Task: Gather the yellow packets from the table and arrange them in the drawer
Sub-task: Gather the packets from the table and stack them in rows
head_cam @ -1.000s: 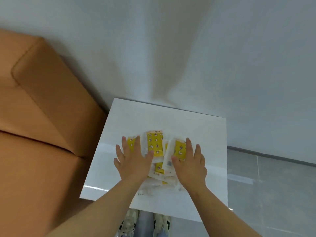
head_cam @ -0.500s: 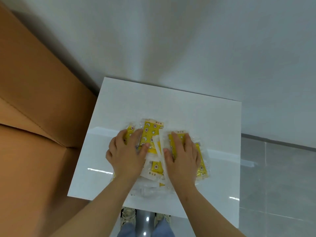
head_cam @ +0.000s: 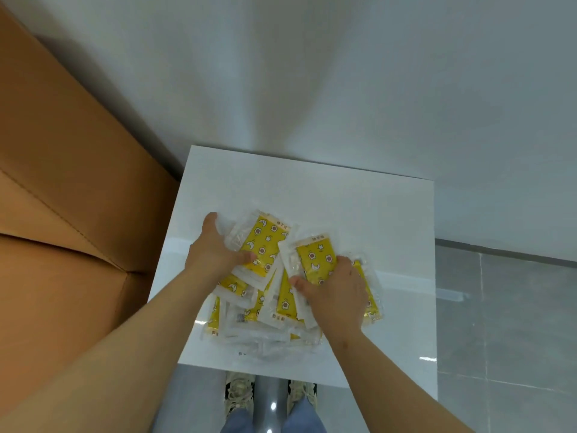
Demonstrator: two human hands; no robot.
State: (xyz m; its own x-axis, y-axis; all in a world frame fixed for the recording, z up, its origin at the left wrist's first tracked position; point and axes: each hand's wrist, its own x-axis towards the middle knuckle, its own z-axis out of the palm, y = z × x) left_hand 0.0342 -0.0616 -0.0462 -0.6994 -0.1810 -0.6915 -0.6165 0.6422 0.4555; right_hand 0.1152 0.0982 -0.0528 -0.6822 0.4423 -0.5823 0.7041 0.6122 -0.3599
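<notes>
A white table (head_cam: pixel 359 214) stands against a pale wall (head_cam: pixel 312 73), with cardboard boxes (head_cam: pixel 62 182) to its left and grey floor (head_cam: pixel 505 307) to its right. At the table's middle the packets (head_cam: pixel 265 245) lie heaped. The left hand (head_cam: pixel 212 251) and right hand (head_cam: pixel 338 295) clasp the heap's sides, fingers curled, thumbs on top.

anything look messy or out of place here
The yellow packets lie in a loose heap on the white table, overlapping at different angles. The left hand and right hand grip the heap from either side. Nothing looks torn or spilled.
</notes>
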